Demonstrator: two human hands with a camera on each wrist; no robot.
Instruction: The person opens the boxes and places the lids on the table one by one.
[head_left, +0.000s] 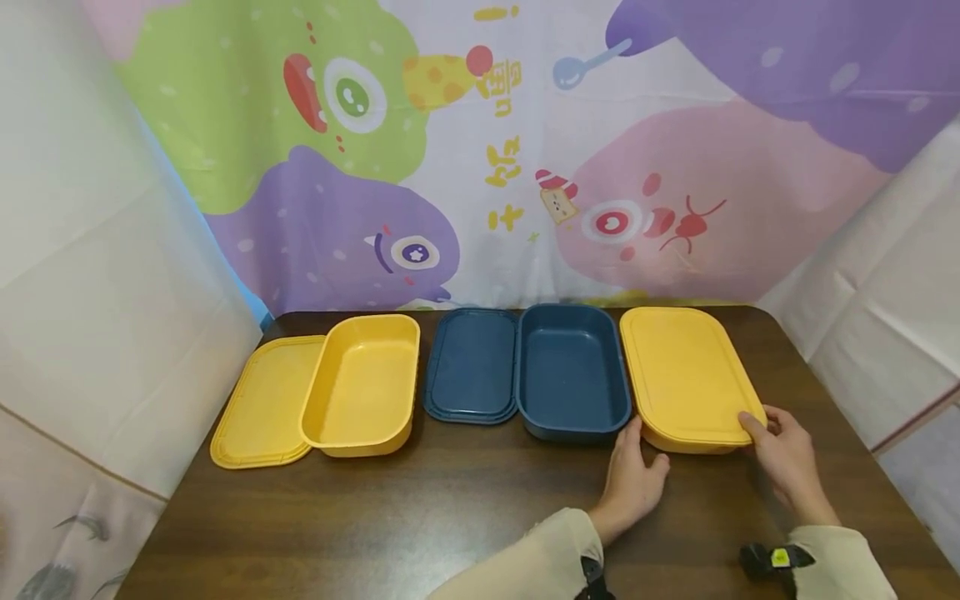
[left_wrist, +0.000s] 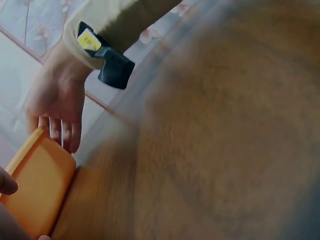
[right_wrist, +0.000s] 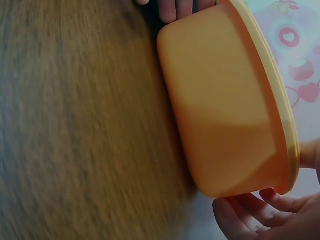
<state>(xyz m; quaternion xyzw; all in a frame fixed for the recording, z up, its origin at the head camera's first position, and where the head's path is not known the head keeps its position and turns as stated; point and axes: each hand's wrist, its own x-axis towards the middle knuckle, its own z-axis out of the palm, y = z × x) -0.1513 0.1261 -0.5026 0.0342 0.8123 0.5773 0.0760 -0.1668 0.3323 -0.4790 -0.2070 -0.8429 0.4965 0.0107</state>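
Observation:
At the right end of the row, a yellow lunch box (head_left: pixel 686 375) sits on the table with its lid on. My right hand (head_left: pixel 786 454) holds its near right corner, thumb on the lid's edge and fingers down the side. In the right wrist view those fingertips (right_wrist: pixel 230 215) curve against the box's side wall. My left hand (head_left: pixel 633 483) is at the near left corner, fingers against the side and thumb apart in front. Just left of it stands an uncovered dark blue box (head_left: pixel 573 375), with a dark blue lid (head_left: pixel 472 367) lying flat beside it.
Farther left, an open yellow box (head_left: pixel 363 383) stands partly over a second yellow lid (head_left: pixel 270 400). The boxes line the back of the brown wooden table (head_left: pixel 450 517). A cartoon-printed cloth (head_left: pixel 510 275) hangs behind, with pale sheets at both sides.

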